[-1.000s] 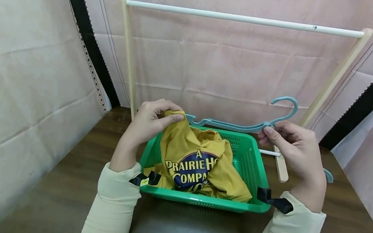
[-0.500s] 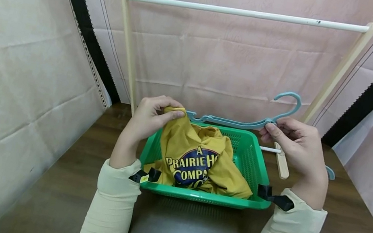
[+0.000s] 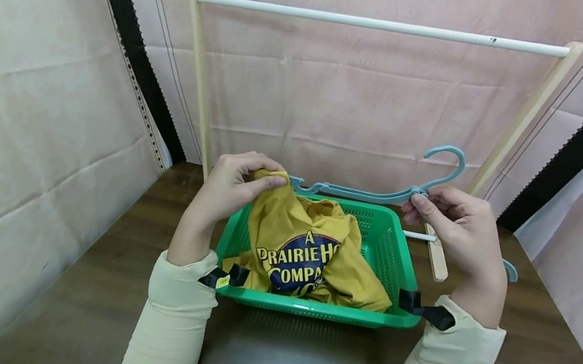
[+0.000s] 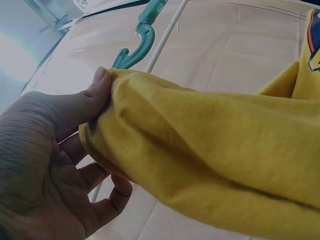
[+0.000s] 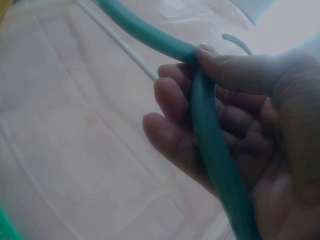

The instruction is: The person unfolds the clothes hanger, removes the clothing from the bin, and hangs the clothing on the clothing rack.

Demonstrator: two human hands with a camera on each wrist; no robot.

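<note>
A yellow T-shirt (image 3: 362,279) with a dark blue printed badge lies bunched in the green basket (image 3: 306,307). My left hand (image 3: 221,190) pinches a raised edge of it between thumb and fingers above the basket's left side. My right hand (image 3: 460,234) grips a blue clothes hanger (image 3: 364,195) just below its hook, thumb on top. One hanger arm (image 4: 145,42) reaches left across the basket's back, its tip close behind the pinched cloth. In the right wrist view, the other arm (image 5: 210,120) runs through the palm; its curved end shows past my right wrist.
Behind the basket stands a rack with a white rod (image 3: 379,25) across the top. Its right foot (image 3: 436,259) rests on the brown wooden table (image 3: 545,349) near my right hand. Pale fabric walls (image 3: 51,106) enclose the back and sides.
</note>
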